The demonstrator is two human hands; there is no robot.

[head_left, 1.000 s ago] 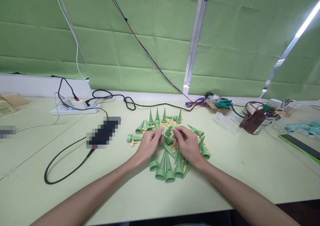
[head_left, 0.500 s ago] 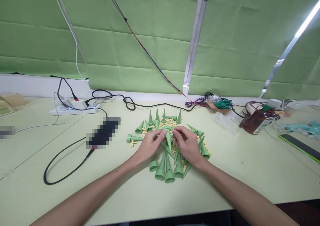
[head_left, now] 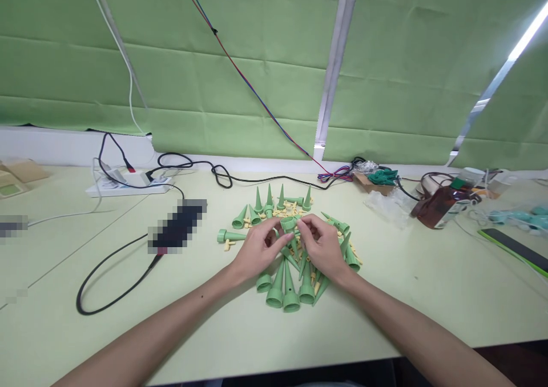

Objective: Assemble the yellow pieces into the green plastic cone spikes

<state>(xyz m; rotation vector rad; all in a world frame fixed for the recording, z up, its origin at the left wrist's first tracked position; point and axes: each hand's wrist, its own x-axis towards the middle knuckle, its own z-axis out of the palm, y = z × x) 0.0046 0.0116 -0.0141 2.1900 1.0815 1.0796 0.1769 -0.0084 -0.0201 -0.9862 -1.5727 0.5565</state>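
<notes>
A heap of green plastic cone spikes (head_left: 291,284) and small yellow pieces (head_left: 226,245) lies on the pale green table (head_left: 214,330). Both hands meet above the heap. My left hand (head_left: 257,250) pinches one green cone spike (head_left: 289,227) by its wide end, point down. My right hand (head_left: 323,247) has its fingers closed at the same cone's top, on something too small to make out. Several cones (head_left: 269,201) stand upright just behind the hands.
A white power strip (head_left: 128,186) with black cables (head_left: 107,295) sits at the back left. A brown bottle (head_left: 440,207), a clear bag (head_left: 385,204) and a dark phone (head_left: 514,250) lie to the right. The table's front edge runs below my forearms.
The held cone has turned from tilted to point-down, wide end up. Both hands have shifted slightly while working at its top.
</notes>
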